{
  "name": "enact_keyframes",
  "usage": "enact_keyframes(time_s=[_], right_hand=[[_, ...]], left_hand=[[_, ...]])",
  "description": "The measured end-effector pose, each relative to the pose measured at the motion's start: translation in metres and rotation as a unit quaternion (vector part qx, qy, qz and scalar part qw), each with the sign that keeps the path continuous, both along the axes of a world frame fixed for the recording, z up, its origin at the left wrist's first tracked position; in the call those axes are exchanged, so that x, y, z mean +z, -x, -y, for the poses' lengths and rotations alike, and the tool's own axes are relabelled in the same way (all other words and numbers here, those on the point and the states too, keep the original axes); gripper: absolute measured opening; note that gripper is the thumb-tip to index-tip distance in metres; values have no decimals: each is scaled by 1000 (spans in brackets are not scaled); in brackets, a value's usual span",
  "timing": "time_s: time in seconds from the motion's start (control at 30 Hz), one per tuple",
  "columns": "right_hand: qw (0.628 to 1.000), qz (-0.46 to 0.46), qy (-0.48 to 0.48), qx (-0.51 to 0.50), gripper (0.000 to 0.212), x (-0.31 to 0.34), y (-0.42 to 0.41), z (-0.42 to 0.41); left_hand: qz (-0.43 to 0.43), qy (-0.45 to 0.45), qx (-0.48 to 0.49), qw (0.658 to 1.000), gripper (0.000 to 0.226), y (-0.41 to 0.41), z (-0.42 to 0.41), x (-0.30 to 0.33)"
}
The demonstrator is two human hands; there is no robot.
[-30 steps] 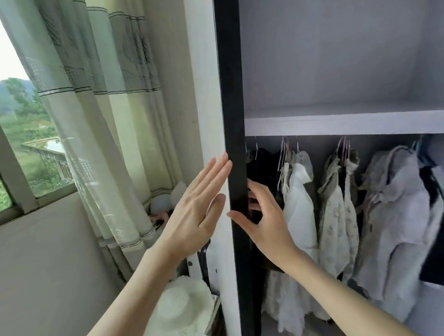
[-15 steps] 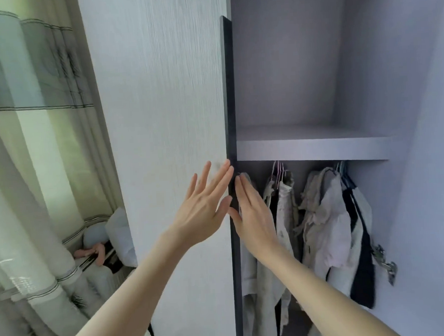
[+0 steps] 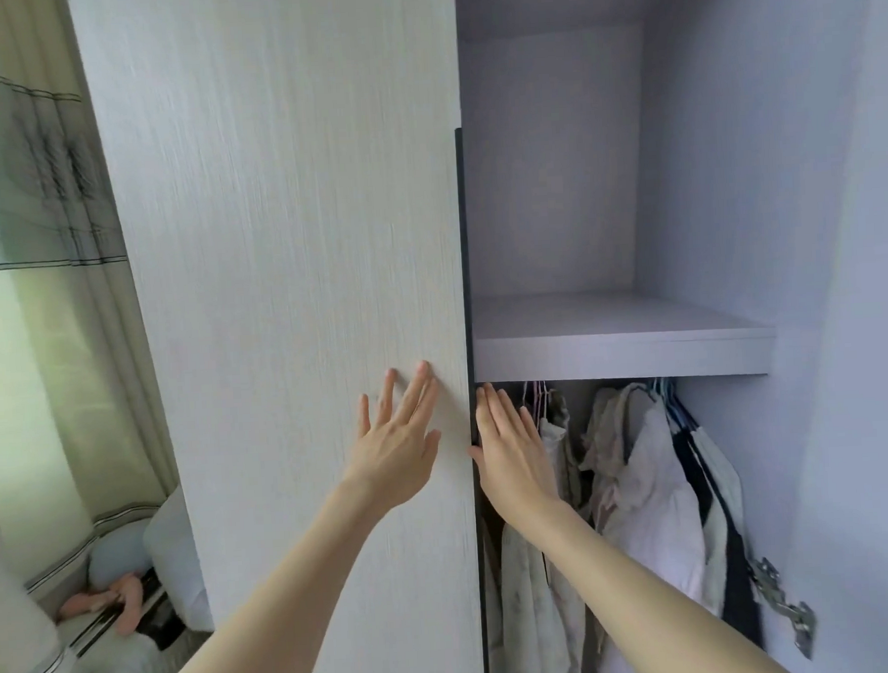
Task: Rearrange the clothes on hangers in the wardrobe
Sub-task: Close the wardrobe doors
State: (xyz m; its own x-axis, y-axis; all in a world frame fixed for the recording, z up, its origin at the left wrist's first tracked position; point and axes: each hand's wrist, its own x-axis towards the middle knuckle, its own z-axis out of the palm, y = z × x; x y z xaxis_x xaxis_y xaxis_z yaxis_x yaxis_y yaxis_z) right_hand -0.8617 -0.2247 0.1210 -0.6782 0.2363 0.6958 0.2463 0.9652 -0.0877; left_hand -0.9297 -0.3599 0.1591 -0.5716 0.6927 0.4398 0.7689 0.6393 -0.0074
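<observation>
Flat, empty left hand (image 3: 394, 454) is pressing the wardrobe door (image 3: 285, 293); straight-fingered right hand (image 3: 509, 448) is touching its edge, mid-frame, holding nothing; reaching the hanging clothes (image 3: 646, 500) probably comes next.

The clothes (image 3: 641, 506) are seen hanging in the lower right of the frame, packed close together beneath the wardrobe's shelf (image 3: 623, 360). Pale cream and white garments are bunched at the left and centre, with a dark one edged in white pressed against them at the far right. Hangers (image 3: 663, 394) with thin pink and blue hooks are glimpsed at the top. The wardrobe door (image 3: 285, 293) fills the centre left, its pale wood-grain face turned to the camera.
</observation>
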Motion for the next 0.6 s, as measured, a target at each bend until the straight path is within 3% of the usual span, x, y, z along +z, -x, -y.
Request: enact_keyframes(time_s=[0.3, 0.47, 0.53, 0.6], right_hand=[[998, 21, 43, 47, 63, 6, -6, -1], [995, -32, 81, 45, 59, 13, -53, 0], [992, -73, 94, 36, 57, 17, -82, 1], [990, -114, 87, 12, 54, 22, -112, 0]], left_hand=[[-40, -39, -11, 998, 67, 17, -3, -14], [-37, -39, -3, 999, 66, 17, -2, -13], [-16, -72, -9, 997, 62, 9, -3, -9], [16, -160, -24, 987, 56, -7, -7, -8]])
